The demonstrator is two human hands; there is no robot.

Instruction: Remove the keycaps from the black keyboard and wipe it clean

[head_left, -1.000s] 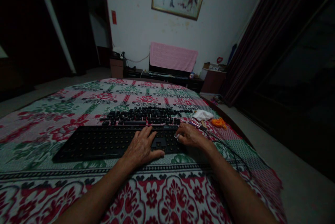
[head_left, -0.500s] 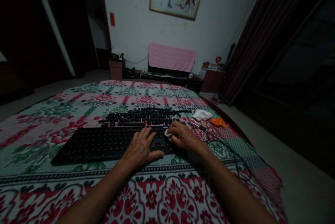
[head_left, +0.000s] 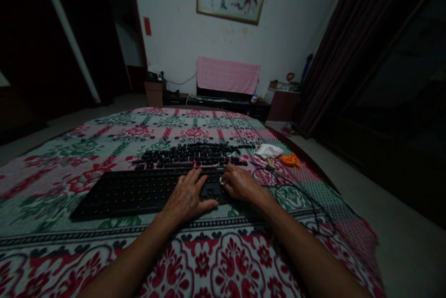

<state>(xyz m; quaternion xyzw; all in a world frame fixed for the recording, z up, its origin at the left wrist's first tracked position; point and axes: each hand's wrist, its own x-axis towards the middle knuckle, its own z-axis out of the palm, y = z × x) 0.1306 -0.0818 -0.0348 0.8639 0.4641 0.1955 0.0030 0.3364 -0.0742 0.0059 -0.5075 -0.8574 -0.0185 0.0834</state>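
A black keyboard base with its keycaps off lies on a flowered cloth. My left hand rests flat on its right part, fingers spread. Beside it, my right hand is curled at the keyboard's right end, pinching a small pale thing against it that I cannot make out. Behind the keyboard lies a heap of loose black keycaps.
A black cable loops off to the right of the keyboard. A white cloth, an orange item and small tools lie at the far right. The bed edge falls away to the floor on the right.
My right hand has slid leftward along the keyboard's right end, closer to my left hand. The left hand has stayed put.
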